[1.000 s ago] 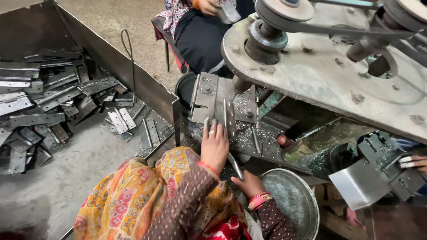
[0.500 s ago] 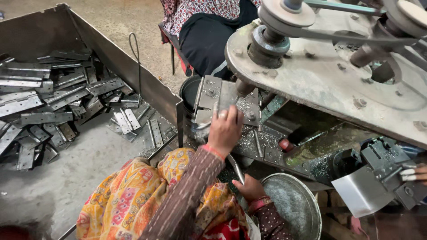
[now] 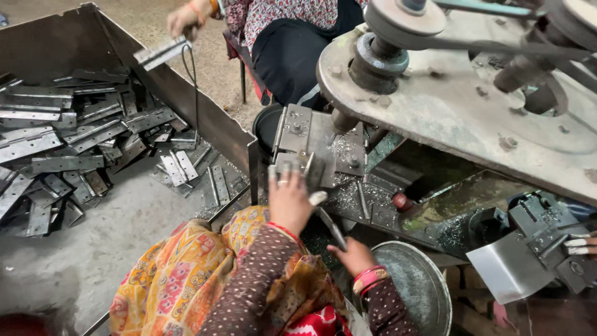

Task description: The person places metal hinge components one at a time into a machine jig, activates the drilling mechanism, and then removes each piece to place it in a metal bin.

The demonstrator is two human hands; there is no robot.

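Brown white-dotted sleeves cover both arms. The left hand wears a finger ring; the right hand has red and gold bangles at the wrist.

A single head-worn camera looks steeply down and forward at close range over the person's lap onto the machine bed, with the metal bin at frame left.

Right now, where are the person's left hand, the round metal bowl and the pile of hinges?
left hand (image 3: 289,202), head view, back of the hand.
round metal bowl (image 3: 429,298), head view, inner wall.
pile of hinges (image 3: 68,140), head view, middle of the heap.
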